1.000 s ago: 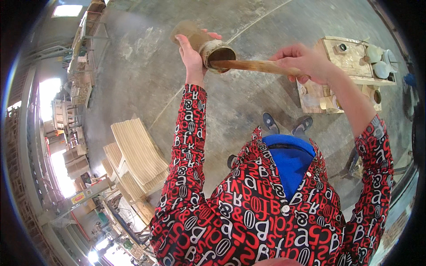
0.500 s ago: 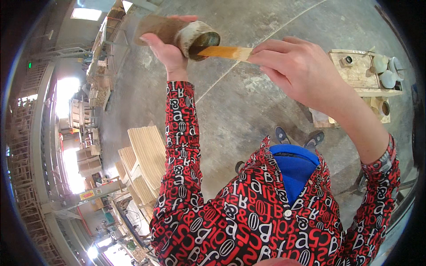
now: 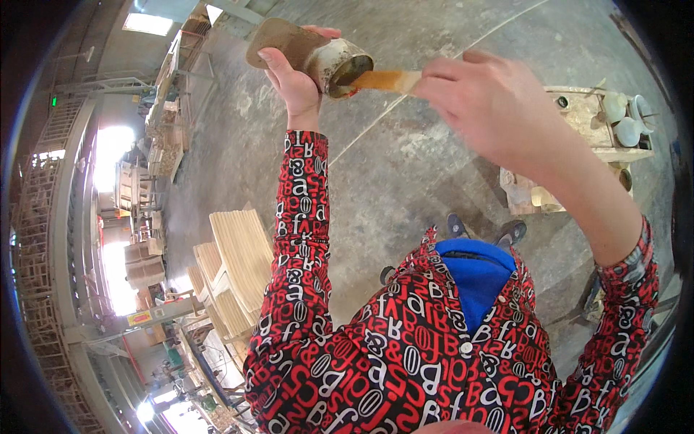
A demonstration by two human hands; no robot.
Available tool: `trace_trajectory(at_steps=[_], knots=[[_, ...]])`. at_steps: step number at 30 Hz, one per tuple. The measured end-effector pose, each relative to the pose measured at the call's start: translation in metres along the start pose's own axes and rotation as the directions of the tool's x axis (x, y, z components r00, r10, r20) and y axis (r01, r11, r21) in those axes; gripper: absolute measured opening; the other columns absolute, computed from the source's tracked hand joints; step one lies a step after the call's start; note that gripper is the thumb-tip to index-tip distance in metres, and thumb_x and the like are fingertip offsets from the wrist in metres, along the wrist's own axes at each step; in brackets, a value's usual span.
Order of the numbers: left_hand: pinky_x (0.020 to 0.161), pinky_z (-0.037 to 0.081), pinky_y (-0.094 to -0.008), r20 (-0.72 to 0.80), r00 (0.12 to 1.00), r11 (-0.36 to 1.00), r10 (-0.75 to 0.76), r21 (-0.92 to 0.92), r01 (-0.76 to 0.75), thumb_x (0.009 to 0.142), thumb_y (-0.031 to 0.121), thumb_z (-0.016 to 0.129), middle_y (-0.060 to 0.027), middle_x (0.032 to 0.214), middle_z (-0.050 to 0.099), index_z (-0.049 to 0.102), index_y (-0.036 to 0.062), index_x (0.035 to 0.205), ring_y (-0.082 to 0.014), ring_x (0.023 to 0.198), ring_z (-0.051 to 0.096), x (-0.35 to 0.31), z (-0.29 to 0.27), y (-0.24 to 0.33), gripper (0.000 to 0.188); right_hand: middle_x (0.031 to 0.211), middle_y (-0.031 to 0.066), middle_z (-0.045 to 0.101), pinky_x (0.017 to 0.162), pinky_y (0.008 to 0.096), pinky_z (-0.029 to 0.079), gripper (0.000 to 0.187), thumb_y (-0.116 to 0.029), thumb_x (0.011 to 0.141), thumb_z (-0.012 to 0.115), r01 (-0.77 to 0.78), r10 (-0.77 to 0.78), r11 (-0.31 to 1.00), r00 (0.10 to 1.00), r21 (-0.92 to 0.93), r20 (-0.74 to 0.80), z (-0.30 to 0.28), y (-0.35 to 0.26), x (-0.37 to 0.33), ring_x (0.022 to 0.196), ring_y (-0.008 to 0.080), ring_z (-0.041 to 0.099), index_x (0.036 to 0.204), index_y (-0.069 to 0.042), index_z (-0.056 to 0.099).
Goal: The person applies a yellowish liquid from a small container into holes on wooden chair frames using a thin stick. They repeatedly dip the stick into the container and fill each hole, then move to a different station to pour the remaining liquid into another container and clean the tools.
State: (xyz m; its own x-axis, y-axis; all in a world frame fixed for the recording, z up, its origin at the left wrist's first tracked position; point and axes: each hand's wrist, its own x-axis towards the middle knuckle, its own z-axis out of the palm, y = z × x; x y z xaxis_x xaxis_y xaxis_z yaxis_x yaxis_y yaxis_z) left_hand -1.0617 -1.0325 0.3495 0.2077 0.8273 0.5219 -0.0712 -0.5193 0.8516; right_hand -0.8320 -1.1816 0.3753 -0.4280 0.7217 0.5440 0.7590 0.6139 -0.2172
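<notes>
**Pot in my left hand, stick in my right**

I hold the stained cylindrical pot (image 3: pixel 325 64) in my left hand (image 3: pixel 295 85), up over the concrete floor (image 3: pixel 397 155), tilted so that its mouth faces right. My left fingers are wrapped round it from behind, the thumb lying over a flat, rounded brown piece (image 3: pixel 269 48) beside the pot; I cannot tell whether the two are joined.

My right hand (image 3: pixel 488 108) pinches the pale end of a flat wooden stick (image 3: pixel 383 79) between bent fingers and thumb, a little blurred. The stick's amber end goes into the pot's mouth; what its tip touches inside is hidden.

I judge the pot to be stiff and fairly light, its crusted wall giving some grip, though any wet smear at the rim could be slippery. Best to take it round the outer wall, clear of the mouth. The stick looks light and stiff, perhaps slick at the amber end, so the dry pale end is the place to pinch.

Off to my right, white tubs (image 3: pixel 627 132) stand by the right edge of a wooden table (image 3: pixel 625 155).
</notes>
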Motion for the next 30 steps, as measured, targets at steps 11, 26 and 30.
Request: trace_trajectory(at_steps=[11,26,30], knots=[[0.072,0.051,-0.0396,0.006,0.994,0.981,0.113,0.158,-0.113,0.087,0.065,0.026,-0.0204,0.083,0.062,0.052,-0.0052,0.097,-0.0299,0.08,0.062,0.006,0.023,0.015,0.076,0.072,0.0156,0.06,0.055,0.0405,0.048,0.041,-0.01,0.084,0.052,-0.266,0.257,0.959,0.961,0.097,0.099,0.033,0.034,-0.04,0.06,0.0334,0.058,0.124,-0.02,0.051],[0.073,0.051,-0.038,0.173,0.976,0.986,0.129,0.085,-0.146,0.085,0.067,0.027,-0.0182,0.084,0.063,0.053,-0.0027,0.099,-0.0291,0.079,0.062,0.028,0.039,0.051,0.076,0.057,0.0031,0.051,0.036,0.0218,0.032,0.043,-0.026,0.097,0.036,-0.519,0.274,-0.26,0.769,0.814,0.578,0.08,-0.008,-0.067,0.041,0.0065,0.041,0.137,-0.011,0.031],[0.079,0.049,-0.0438,0.186,0.973,0.989,0.139,0.014,-0.144,0.074,0.081,0.023,-0.0188,0.086,0.062,0.054,-0.0017,0.096,-0.0345,0.083,0.061,0.03,0.049,0.053,0.091,0.056,0.0042,0.049,0.035,0.0224,0.029,0.044,-0.029,0.097,0.037,-0.427,0.133,-0.585,0.788,0.69,0.6,0.083,-0.016,-0.081,0.039,0.0081,0.038,0.137,-0.013,0.03]])
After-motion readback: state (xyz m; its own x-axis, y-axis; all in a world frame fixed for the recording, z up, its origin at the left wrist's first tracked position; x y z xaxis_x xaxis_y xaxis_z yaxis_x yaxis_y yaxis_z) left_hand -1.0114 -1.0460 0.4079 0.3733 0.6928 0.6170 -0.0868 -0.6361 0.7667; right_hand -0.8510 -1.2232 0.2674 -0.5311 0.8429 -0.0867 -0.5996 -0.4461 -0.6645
